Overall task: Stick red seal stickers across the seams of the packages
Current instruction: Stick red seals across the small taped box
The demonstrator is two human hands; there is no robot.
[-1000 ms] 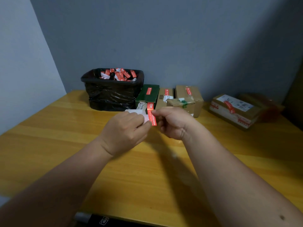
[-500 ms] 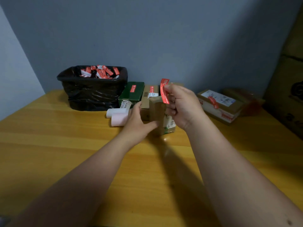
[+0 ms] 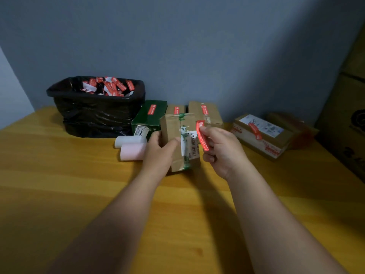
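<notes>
Clearly the red sticker (image 3: 201, 135) is the fussy part: a thin, limp strip with, presumably, an exposed tacky back, so it would curl onto itself or onto skin if let go slack. It looks best taken by one end only, as the right hand (image 3: 222, 153) has it, pinched at its top between thumb and forefinger while the rest hangs down in front of the curled fingers. It is bright red with small white print, slightly bowed along its length.

Just to the left of that pinch, almost touching the strip, is the box (image 3: 180, 141), a small brown cardboard package tipped up on its near end on the table (image 3: 59, 184). It looks light and stiff enough to be steadied one-handed. The left hand (image 3: 160, 150) grips its left side, thumb across the front face and fingers wrapped behind. Down the front runs a seam with torn white label, a barcode and ragged green tape; that rough patch may give the strip a poor hold, so the cleaner cardboard on either side seems the better landing place.

Beyond the grip stand boxes already wearing red strips, and left of the holding hand lie two pale paper rolls (image 3: 131, 148).
</notes>
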